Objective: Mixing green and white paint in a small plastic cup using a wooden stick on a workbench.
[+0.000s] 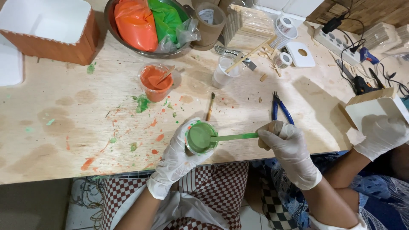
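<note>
The left hand (177,159), in a thin white glove, wraps around a small clear cup of green paint (201,137) and holds it steady at the near edge of the table. The right hand (286,147), also gloved, pinches a flat wooden stick (233,136) whose far end lies in the cup; the stick is coated with green along its length. I judge that the step in hand is stirring or loading the paint. The next move calls for a firm grip on the cup and a slow lift of the stick, because the thick, glossy paint can drip.

Just beyond the left hand lies a thin paintbrush (210,106), and beyond the right hand lie blue-handled pliers (281,108). Further from the left hand stands a clear cup of orange paint (156,81) with a stick in it. The plywood table (59,115) is pale, rough and spotted with green and orange smears. Far beyond, a round metal bowl (111,23) holds soft plastic bags of orange and green paint.

To the right of the right hand, another person's gloved hand (382,133) touches a small box (375,106) with a white inside.
</note>
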